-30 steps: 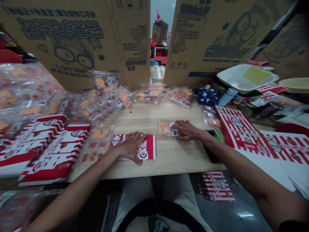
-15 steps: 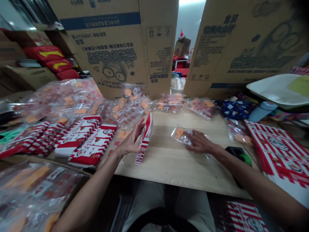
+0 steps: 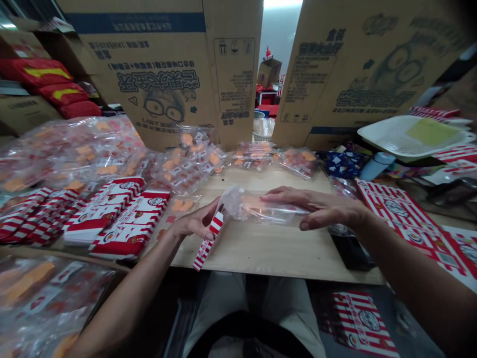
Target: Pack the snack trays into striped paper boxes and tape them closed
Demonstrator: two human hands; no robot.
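Left grip (image 3: 192,223) pinches a striped card (image 3: 207,241) edge-on beside a clear bag (image 3: 272,211)

The thumb and fingers of the left grip close on the red-and-white card, held narrow side up, which seems to keep it slim enough to meet the bag's puffed mouth; whether its upper end is inside that mouth cannot be told. The right grip (image 3: 320,209) lies spread, fingers stretched flat across the bag and its orange pieces (image 3: 251,201), apparently to keep it low and steady just above the bench (image 3: 268,251). Stacks of striped boxes (image 3: 130,219) stand to the left, with filled bags (image 3: 74,154) heaped behind them against the cartons (image 3: 164,74), which seems to keep the middle of the bench free for the hands.
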